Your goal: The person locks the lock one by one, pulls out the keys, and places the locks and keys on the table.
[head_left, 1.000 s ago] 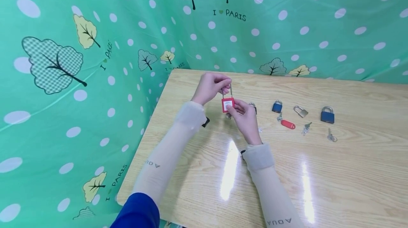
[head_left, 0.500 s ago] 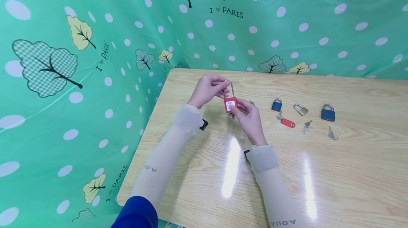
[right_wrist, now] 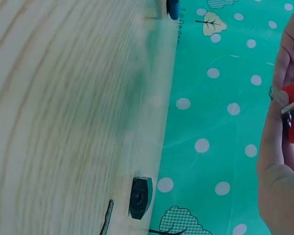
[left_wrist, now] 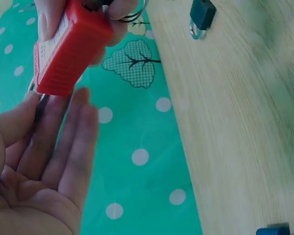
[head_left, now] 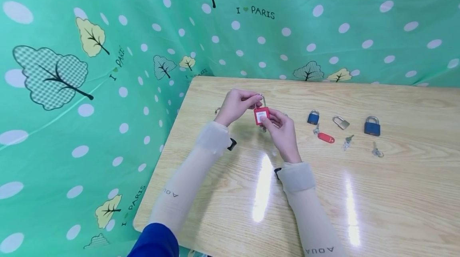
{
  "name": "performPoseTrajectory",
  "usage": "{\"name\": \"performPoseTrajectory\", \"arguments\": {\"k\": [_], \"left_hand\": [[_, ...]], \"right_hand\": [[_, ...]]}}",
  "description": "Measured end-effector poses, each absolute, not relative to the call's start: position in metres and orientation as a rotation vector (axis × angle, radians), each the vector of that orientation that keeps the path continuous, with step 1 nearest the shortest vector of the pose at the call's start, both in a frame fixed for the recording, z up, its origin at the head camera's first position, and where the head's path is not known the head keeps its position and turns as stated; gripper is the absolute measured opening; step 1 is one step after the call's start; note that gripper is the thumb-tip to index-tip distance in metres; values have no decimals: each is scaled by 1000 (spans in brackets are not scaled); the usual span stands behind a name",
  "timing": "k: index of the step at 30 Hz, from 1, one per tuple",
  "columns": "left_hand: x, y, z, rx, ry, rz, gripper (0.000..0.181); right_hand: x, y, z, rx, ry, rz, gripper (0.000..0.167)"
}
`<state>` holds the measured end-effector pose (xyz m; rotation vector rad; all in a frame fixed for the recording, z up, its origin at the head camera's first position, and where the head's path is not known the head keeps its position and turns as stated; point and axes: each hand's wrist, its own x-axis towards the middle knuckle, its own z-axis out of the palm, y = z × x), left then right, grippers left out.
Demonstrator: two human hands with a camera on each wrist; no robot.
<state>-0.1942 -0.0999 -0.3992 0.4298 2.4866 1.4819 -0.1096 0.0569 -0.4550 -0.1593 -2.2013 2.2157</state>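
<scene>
Both hands hold a red padlock [head_left: 261, 116] with a white label above the table. My left hand [head_left: 235, 106] pinches its tall metal shackle [head_left: 264, 100] between thumb and fingers. The right hand [head_left: 284, 132] grips the red body, thumb on the label. In the left wrist view the padlock [left_wrist: 73, 54] hangs between my left hand [left_wrist: 44, 171] and the right hand's fingers. A key [right_wrist: 291, 111] sticks out of the body's underside in the right wrist view. Whether the shackle's free leg is seated in the body is hard to tell.
Rightward on the table [head_left: 223, 209] lie a blue padlock [head_left: 313, 117], a silver padlock [head_left: 340, 122], a larger blue padlock [head_left: 372, 127], a red key tag [head_left: 326, 138] and loose keys [head_left: 347, 142]. A black padlock [right_wrist: 140, 198] lies near the right hand.
Both hands and the red padlock have shifted slightly right. Compared with half a second ago, the left hand is a little lower and less of the shackle shows above the body.
</scene>
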Motion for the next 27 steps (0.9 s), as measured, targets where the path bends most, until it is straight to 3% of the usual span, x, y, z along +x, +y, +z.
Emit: {"name": "performPoseTrajectory", "arguments": {"k": [18, 27], "left_hand": [[-185, -103, -408, 381, 2504, 1295, 28], [-183, -108, -421, 287, 2337, 1526, 32]], "right_hand": [[-109, 44, -465, -261, -2196, 2257, 44], [-111, 42, -468, -261, -2194, 2265, 48]]}}
